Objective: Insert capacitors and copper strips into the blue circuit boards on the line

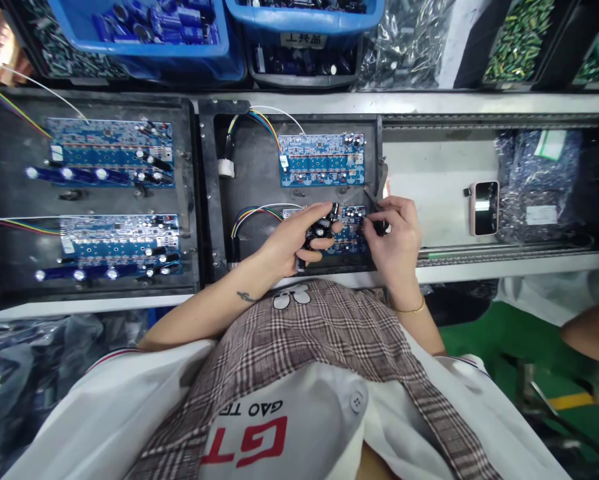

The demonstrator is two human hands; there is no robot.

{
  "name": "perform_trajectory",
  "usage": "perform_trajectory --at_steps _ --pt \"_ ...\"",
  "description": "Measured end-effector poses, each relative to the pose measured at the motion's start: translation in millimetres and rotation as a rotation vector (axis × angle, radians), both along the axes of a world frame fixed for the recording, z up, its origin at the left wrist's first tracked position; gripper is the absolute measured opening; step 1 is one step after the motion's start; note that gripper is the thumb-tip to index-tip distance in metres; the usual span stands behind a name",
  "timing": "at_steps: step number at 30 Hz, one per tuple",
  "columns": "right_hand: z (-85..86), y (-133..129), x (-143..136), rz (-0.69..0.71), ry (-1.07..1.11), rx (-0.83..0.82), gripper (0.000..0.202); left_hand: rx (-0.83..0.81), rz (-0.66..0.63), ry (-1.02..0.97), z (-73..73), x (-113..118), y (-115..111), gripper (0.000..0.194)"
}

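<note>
My left hand (304, 237) is curled around several black capacitors (321, 231), above the left and middle part of the lower blue circuit board (352, 230), much of which it hides. At that board's right edge, my right hand (397, 230) has its thumb and forefinger pinched together. What sits between those fingertips is too small to make out; something dark and rounded (380, 227) shows beneath the fingers. Just above, in the same black carrier tray (249, 193), lies another blue circuit board (322, 160) with coloured wires leading from its left end.
A second tray (9, 193) on the left holds two boards fitted with capacitors. Behind are blue bins (144, 47) of capacitors and a bin of green parts (522, 40). A pink-edged device (484, 208) and bubble-wrapped packs (544, 180) lie to the right.
</note>
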State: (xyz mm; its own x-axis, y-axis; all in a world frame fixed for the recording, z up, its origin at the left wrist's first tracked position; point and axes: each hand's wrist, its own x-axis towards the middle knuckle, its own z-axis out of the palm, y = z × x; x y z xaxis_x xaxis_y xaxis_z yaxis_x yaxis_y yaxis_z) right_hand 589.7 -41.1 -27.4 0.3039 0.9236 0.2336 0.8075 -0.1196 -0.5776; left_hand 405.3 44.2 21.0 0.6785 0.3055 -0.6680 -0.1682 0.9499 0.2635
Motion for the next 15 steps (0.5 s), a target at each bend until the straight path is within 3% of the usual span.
perform_trajectory --at_steps 7,15 --pt "5.7 4.8 -5.3 -0.006 -0.055 -0.053 0.009 0.066 -0.030 -0.019 -7.6 1.0 -3.3 0.013" --pt "6.7 8.5 -3.1 0.011 -0.037 -0.087 0.009 0.134 -0.037 -0.003 -6.8 0.9 -2.8 0.011"
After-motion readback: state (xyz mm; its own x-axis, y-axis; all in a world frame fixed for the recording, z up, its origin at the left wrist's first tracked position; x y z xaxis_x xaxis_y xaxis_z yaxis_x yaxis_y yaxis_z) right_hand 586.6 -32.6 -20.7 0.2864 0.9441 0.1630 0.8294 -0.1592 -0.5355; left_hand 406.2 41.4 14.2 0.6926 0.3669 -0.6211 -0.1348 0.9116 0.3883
